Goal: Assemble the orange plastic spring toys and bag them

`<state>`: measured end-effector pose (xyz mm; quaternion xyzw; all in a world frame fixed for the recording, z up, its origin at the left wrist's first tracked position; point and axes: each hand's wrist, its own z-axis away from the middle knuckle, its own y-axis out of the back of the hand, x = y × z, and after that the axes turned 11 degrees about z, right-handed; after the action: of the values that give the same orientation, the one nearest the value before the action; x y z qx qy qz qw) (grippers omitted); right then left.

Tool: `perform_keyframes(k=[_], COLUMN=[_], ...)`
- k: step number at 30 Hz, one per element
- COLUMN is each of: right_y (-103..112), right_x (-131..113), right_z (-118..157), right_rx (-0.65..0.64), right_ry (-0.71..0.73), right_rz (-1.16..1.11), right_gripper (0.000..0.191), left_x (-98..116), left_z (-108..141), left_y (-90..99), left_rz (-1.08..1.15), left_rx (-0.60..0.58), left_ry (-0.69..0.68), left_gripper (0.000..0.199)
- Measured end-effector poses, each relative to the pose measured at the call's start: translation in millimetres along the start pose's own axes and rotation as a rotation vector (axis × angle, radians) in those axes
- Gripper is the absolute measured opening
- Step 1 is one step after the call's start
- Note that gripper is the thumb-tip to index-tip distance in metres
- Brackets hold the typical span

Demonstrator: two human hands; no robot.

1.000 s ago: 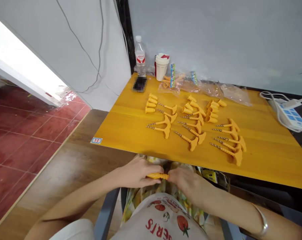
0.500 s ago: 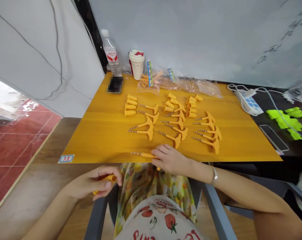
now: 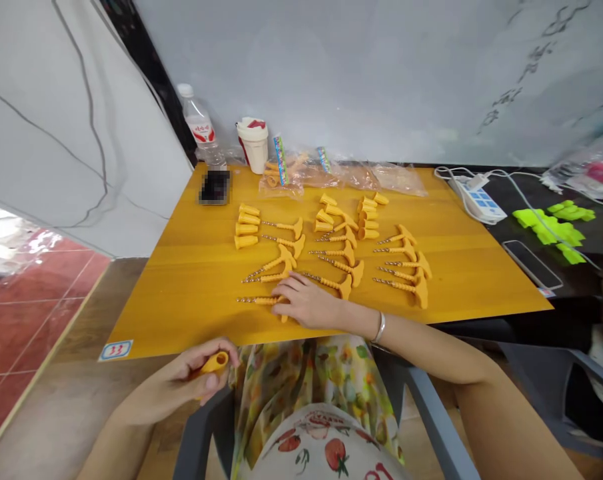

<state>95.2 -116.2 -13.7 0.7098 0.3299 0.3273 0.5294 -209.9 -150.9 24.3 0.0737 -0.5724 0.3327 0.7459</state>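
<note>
My left hand [image 3: 188, 380] is in front of the table's near edge, its fingers wrapped round a hollow yellow sleeve [image 3: 214, 364] whose open end faces up. On the table, my right hand [image 3: 308, 305] grips the handle end of a yellow T-handled screw peg [image 3: 264, 301], its metal spiral tip pointing left. The fingers cover most of that handle. Just beyond lies a group of similar pegs [image 3: 276, 262], one of them close against my fingertips. More pegs lie in a middle group [image 3: 338, 252] and a right group [image 3: 406, 284].
Yellow sleeves stand grouped at left [image 3: 246, 229] and centre [image 3: 368, 220] of the wooden table [image 3: 181, 300]. Along the back are a bottle [image 3: 201, 127], a lidded cup [image 3: 254, 147] and plastic bags [image 3: 351, 177]. A power strip [image 3: 484, 202] and phone [image 3: 531, 263] lie at right.
My right hand has moved the screw peg from the table's near edge further onto the table, below the left group. My left hand still holds the sleeve. The view has shifted slightly.
</note>
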Motion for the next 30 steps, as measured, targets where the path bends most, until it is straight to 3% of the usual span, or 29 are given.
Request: perform_keyframes(k=[6, 13, 17, 21, 23, 26, 30], right_y=[28, 51, 46, 38, 33, 27, 19], right_x=[-3, 0, 7, 12, 11, 5, -3], right_z=[39, 128, 183, 220, 229, 233, 225], right_rx=[0.071, 0.124, 0.268, 0.355, 0.374, 0.374, 0.386], right_ry=[-0.128, -0.428, -0.651, -0.828, -0.875, -0.922, -0.912], right_rz=[0.006, 0.022, 0.138, 0.296, 0.327, 0.309, 0.293], right_gripper=[0.035, 0.042, 0.035, 0.030, 0.031, 0.034, 0.027], left_x=[24, 45, 71, 93, 89, 72, 52], left_z=[-10, -11, -20, -50, -71, -99, -123], left_y=[-2.0, 6.2, 16.0, 41.7, 56.4, 71.0, 76.4], left_rz=[-0.006, -0.072, -0.374, -0.810, -0.963, -1.172, -1.343], left_rx=[0.078, 0.267, 0.442, 0.699, 0.787, 0.745, 0.746], left_ry=[-0.145, -0.200, -0.280, -0.415, -0.414, -0.370, -0.308], left_gripper=[0.043, 0.038, 0.037, 0.036, 0.033, 0.025, 0.025])
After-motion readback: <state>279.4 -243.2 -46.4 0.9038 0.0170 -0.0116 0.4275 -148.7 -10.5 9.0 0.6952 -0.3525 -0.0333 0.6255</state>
